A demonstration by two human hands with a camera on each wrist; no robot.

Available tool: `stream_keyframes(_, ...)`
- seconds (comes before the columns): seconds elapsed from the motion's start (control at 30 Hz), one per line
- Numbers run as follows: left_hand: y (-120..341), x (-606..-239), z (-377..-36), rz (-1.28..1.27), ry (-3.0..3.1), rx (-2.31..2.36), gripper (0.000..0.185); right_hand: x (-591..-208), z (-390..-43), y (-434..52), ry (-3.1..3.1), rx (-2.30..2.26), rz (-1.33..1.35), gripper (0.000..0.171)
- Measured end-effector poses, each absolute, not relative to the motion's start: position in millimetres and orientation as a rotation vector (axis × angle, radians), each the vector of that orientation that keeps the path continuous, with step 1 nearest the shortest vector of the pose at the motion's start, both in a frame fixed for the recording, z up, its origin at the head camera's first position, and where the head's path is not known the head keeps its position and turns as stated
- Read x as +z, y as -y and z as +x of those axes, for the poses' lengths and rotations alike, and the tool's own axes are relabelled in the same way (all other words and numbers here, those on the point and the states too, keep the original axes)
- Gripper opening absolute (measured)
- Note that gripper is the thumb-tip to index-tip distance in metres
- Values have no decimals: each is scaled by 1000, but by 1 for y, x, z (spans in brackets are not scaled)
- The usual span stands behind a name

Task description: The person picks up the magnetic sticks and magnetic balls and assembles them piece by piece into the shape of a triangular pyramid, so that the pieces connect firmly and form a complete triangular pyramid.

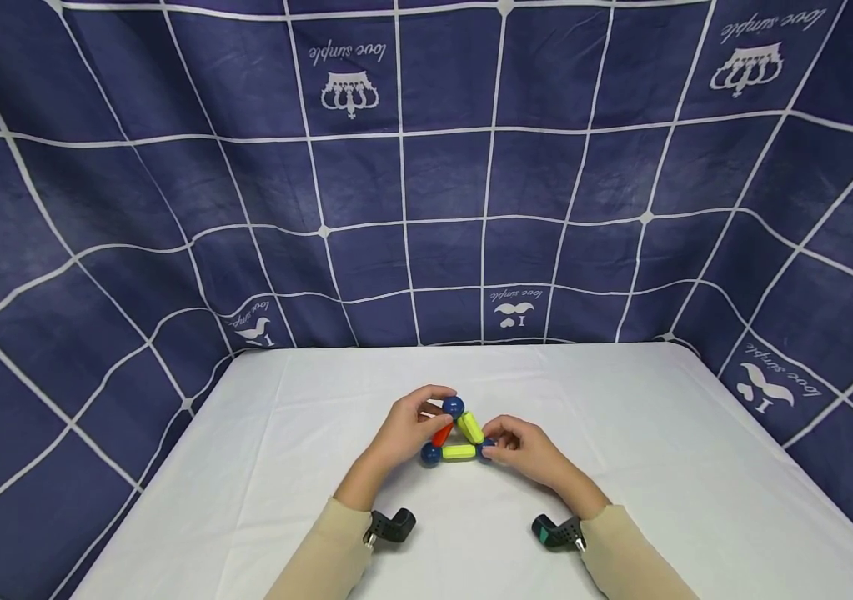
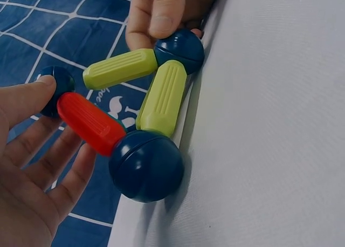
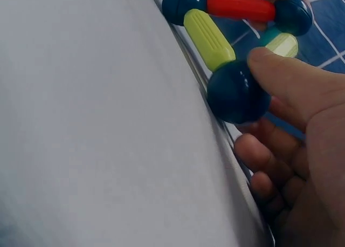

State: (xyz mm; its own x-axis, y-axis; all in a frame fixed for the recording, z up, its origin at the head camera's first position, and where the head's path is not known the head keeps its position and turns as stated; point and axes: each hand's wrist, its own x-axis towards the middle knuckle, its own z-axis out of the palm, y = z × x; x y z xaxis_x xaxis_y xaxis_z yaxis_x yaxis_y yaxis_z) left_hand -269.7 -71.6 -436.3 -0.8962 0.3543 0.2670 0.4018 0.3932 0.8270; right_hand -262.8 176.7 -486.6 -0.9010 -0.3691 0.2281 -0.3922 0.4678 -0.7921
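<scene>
A ball-and-rod building toy is between both hands. My left hand (image 1: 405, 427) pinches its upper dark blue ball (image 1: 453, 406) between thumb and fingers. From that ball a red rod (image 2: 91, 123) slants down to a second blue ball (image 2: 146, 166), low over the cloth. One yellow-green rod (image 1: 459, 452) links this lower ball to the right-hand blue ball (image 3: 238, 91). My right hand (image 1: 525, 450) grips the right-hand ball with thumb and fingers. Another yellow-green rod (image 2: 119, 69) rises from it, its free end apart from the upper ball in the left wrist view.
White cloth (image 1: 283, 517) covers the table. A blue checked curtain (image 1: 441, 175) hangs behind it and along both sides. Each wrist carries a black camera mount, the left mount (image 1: 392, 525) and the right mount (image 1: 557, 532), just above the cloth.
</scene>
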Motion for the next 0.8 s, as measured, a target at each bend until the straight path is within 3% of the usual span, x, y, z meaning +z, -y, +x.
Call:
stream_keyframes(0.3,68,-438,-268,-731,2557,-1537,35,-484,-260,-162,2632,1369,557,21)
stream_keyframes(0.6,66,-438,-265,-751,2573,-1531,37,-487,-260,-162,2616,1384,582,20)
stream_keyframes(0.8,78,-440,-271,-845,2633,-1489,53,-484,-262,-168,2658,1342,668,26)
